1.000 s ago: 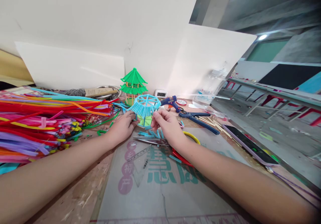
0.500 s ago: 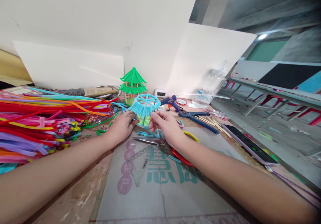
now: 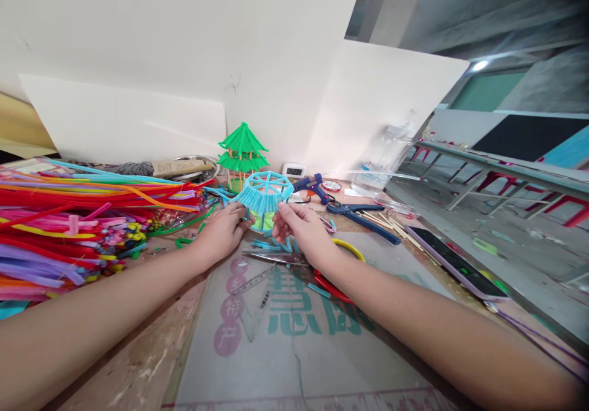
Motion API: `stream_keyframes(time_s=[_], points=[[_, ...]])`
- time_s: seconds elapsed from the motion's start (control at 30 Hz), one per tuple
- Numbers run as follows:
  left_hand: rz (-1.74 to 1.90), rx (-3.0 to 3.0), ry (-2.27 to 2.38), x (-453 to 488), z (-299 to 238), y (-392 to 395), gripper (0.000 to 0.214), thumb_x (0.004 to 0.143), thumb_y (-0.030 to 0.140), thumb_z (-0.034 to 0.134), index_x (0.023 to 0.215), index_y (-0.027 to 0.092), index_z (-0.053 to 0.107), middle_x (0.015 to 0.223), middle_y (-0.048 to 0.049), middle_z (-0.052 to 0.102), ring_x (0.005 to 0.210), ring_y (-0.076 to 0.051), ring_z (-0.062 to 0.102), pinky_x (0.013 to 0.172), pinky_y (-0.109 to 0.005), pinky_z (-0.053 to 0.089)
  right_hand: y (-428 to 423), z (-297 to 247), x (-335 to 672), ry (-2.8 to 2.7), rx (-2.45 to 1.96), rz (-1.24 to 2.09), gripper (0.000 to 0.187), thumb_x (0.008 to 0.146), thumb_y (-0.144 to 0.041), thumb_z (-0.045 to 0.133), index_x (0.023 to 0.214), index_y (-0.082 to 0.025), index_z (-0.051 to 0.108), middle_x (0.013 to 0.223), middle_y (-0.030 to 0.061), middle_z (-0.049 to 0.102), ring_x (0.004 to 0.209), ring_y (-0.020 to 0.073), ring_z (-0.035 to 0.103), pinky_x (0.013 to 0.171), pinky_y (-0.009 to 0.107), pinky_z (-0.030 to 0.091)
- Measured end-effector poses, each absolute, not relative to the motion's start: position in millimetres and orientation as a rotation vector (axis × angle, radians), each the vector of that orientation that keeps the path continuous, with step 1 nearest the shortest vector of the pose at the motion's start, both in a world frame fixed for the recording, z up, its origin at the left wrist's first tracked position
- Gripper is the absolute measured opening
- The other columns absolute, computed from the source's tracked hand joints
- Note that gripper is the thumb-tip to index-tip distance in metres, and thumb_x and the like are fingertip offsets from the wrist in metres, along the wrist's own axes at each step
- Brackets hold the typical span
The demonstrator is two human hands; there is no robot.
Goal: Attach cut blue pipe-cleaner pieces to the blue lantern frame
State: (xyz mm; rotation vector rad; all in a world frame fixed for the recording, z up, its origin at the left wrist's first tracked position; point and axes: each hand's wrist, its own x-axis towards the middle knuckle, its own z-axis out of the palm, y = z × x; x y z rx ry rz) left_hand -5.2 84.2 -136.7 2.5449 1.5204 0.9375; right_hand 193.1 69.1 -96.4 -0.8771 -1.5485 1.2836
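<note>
A small pavilion model of light-blue pipe cleaners [image 3: 267, 195], with an open spoked top and a green base, stands between both hands. My left hand [image 3: 226, 230] is closed at its left side, fingertips on a post under the roof edge. Close to its right side, my right hand [image 3: 299, 230] has thumb and forefinger pinched together; whatever lies between them is too small to make out. Short cut pieces of blue pipe cleaner [image 3: 271, 245] lie in front of the model. Under my right wrist are scissors [image 3: 352, 250] with red and yellow handles, their blades pointing left.
Piled pipe cleaners [image 3: 83, 227] crowd the left. Behind stand a green tiered pavilion [image 3: 243, 153] and a digital clock [image 3: 293, 170]. To the right lie a glue gun [image 3: 313, 186], blue-handled pliers [image 3: 368, 218], wooden sticks and a phone [image 3: 455, 262]. A clear triangle ruler [image 3: 253, 303] lies in front.
</note>
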Motion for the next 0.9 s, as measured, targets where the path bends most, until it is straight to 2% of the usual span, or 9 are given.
stream_keyframes(time_s=[0.13,0.6,0.9], points=[[0.952,2.537,1.512,-5.5,-136.6,84.2,0.025,0.094,0.030,0.043,0.081,0.016,0.060,0.090,-0.0080,0.059,0.089,-0.023,0.056,0.075,-0.034,0.043,69.0,-97.4,193.2,-1.536,-0.893,1.271,0.041,0.080,-0.059,0.058,0.070,-0.020,0.058,0.054,-0.0017,0.059,0.048,0.0141,0.054,0.050,0.028,0.043],[0.955,2.572,1.528,-5.2,-137.2,83.8,0.027,0.095,0.031,0.042,0.078,0.017,0.058,0.089,-0.0066,0.058,0.087,-0.022,0.055,0.076,-0.034,0.042,68.9,-96.6,192.6,-1.572,-0.880,1.251,0.029,0.081,-0.047,0.061,0.071,-0.021,0.055,0.056,-0.0029,0.058,0.048,0.0131,0.052,0.052,0.028,0.044],[0.950,2.554,1.532,-4.6,-136.2,82.9,0.026,0.095,0.031,0.043,0.079,0.017,0.059,0.091,-0.0075,0.058,0.088,-0.023,0.056,0.075,-0.035,0.042,71.7,-98.0,194.6,-1.586,-0.903,1.250,0.037,0.080,-0.056,0.060,0.068,-0.021,0.054,0.054,-0.0025,0.058,0.047,0.0138,0.053,0.050,0.028,0.042]])
